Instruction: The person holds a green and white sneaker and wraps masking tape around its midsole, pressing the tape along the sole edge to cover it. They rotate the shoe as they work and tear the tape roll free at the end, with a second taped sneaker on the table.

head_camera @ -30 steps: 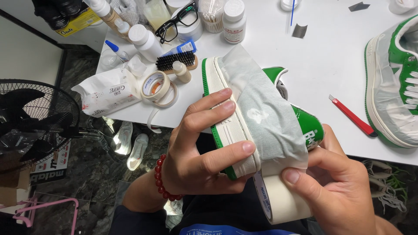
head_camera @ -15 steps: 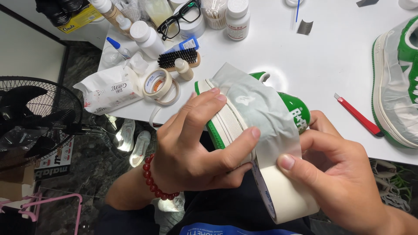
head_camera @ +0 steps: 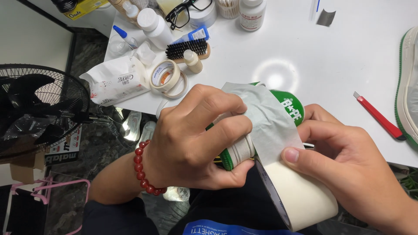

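Left hand point(head_camera: 191, 139) fingers now curled over taped shoe point(head_camera: 261, 126), right hand point(head_camera: 348, 169) pinching tape roll point(head_camera: 300, 196).

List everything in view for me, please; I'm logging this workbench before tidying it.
sneaker: 1, green and white, partly covered in tape, held between the hands
wide tape roll: 1, cream, under right thumb
small tape rolls: 2, cream, stacked on the table's left
brush: 1, black bristles, by the rolls
wipes pack: 1, white, table's left edge
bottles: several, white, table's far side
glasses: 1, black, top
utility knife: 1, red, right
second sneaker: 1, green and white, right edge
table: 1, white
fan: 1, black, on the left
left hand: red bead bracelet, gripping the sneaker
right hand: on the tape
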